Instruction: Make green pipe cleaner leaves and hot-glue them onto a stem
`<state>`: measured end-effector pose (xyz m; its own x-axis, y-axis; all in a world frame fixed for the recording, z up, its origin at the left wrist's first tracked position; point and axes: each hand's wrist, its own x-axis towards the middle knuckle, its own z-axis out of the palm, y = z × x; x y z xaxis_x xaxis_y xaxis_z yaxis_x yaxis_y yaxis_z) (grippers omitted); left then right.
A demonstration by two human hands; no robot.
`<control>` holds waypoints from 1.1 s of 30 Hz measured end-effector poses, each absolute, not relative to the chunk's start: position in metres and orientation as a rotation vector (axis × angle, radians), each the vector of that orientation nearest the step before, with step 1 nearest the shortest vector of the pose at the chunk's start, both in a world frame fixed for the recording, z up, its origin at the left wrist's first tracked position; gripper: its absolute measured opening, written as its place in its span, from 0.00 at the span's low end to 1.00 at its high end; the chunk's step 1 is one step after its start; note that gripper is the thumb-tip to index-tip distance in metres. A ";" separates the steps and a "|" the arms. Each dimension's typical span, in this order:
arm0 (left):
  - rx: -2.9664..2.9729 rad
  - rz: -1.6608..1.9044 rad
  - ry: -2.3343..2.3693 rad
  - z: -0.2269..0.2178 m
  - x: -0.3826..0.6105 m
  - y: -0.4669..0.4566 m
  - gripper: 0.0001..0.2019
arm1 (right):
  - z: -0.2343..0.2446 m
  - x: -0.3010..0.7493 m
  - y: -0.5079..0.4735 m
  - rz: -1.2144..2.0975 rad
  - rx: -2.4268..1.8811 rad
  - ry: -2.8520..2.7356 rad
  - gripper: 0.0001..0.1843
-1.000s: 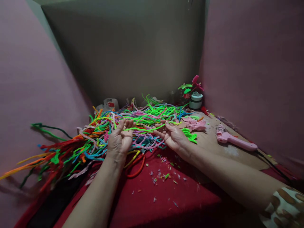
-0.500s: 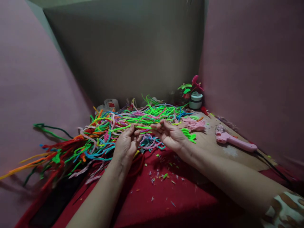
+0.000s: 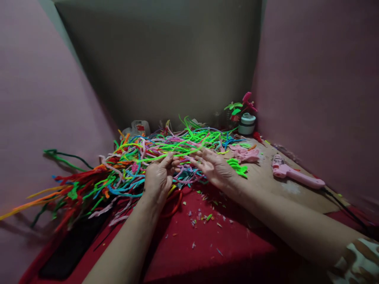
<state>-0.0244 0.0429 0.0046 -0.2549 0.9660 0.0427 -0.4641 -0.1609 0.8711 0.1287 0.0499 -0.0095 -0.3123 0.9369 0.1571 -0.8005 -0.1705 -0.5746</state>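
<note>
Scattered coloured scraps (image 3: 194,223) lie on the near red cloth (image 3: 183,248). Beyond, the left hand (image 3: 158,179) pinches a bright green fuzzy pipe cleaner (image 3: 191,151); the right hand (image 3: 217,169), fingers extended, sits by its right end, contact unclear. This looks like smoothing one strand; gripping that end calls for closing the right fingers. Behind, a tangled multicoloured pipe-cleaner pile (image 3: 160,148) crowds it. Right: a pink plastic glue gun (image 3: 302,178); far right, a pale lidded jar (image 3: 246,124).
</note>
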 end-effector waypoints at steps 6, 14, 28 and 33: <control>0.926 1.558 0.926 0.006 -0.015 0.034 0.07 | -0.021 0.119 0.043 1.813 -0.335 -0.779 0.05; 1.229 1.292 1.119 -0.003 -0.005 0.024 0.13 | -0.025 0.125 0.053 1.736 -0.438 -0.749 0.07; 1.038 1.308 0.929 -0.008 -0.008 0.033 0.13 | -0.027 0.123 0.039 1.540 -0.769 -1.260 0.09; 1.106 1.283 1.001 -0.005 -0.007 0.028 0.14 | -0.031 0.123 0.038 1.546 -0.824 -1.370 0.08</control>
